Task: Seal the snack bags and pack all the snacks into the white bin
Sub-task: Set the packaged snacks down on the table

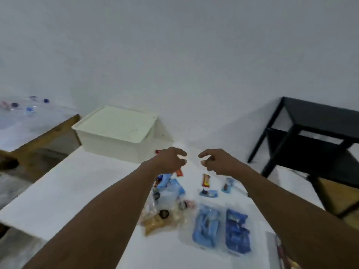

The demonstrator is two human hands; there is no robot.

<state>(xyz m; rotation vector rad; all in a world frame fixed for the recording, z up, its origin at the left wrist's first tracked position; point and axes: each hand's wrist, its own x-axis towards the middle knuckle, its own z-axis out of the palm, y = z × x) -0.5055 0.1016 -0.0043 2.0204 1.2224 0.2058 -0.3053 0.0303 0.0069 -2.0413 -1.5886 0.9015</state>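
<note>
The white bin [108,146] stands at the far left of the white table [68,191] with its lid [116,125] on. Snacks lie spread out below my hands: a clear bag of blue packets [219,228], a clear bag with brown snacks [165,214], a blue pack [174,186], an orange bar [206,180], another orange bar [179,172], and small blue packets [208,193] [227,185]. My left hand [171,160] and my right hand [217,161] hover above the table, side by side, fingers curled and apart, holding nothing.
A black side table [310,133] stands to the right. A wooden bench [38,136] with clear bottles [25,107] is at the left. A white wall rises behind. Another packet [279,249] shows at the lower right edge.
</note>
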